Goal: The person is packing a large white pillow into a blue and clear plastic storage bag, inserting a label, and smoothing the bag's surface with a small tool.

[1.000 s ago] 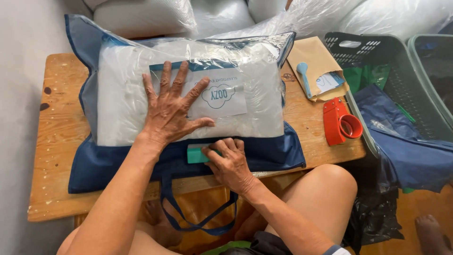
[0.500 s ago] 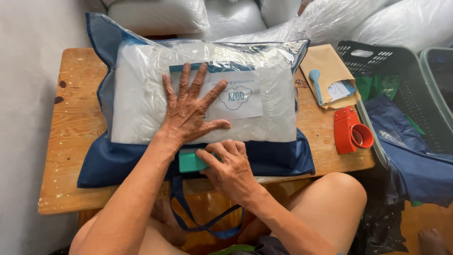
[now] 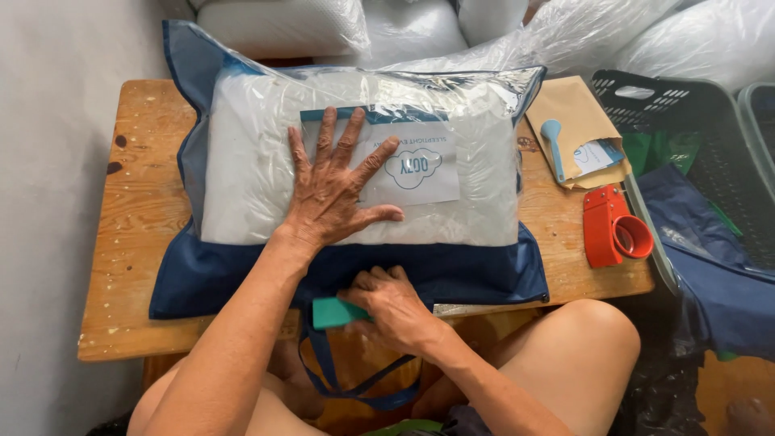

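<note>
Left hand (image 3: 335, 190) lies flat, fingers spread, pinning a bagged white pillow (image 3: 363, 173) on the wooden table (image 3: 133, 234); right hand (image 3: 387, 303) grips a teal tag (image 3: 333, 311) at the navy bag's (image 3: 242, 278) near edge.

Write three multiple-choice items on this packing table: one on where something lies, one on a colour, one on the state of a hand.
1. Where does the red tape dispenser lie?
A. right of the bagged pillow
B. on the pillow
C. in the black basket

2. What colour is the small block at the right hand?
A. orange
B. teal green
C. white

3. How is the left hand?
A. clenched
B. lifted off
C. flat, fingers spread on the pillow

Answers: 1 A, it sits on the wooden table near the right edge. 2 B, the block shows teal under the fingers. 3 C, the palm presses the clear cover.
</note>
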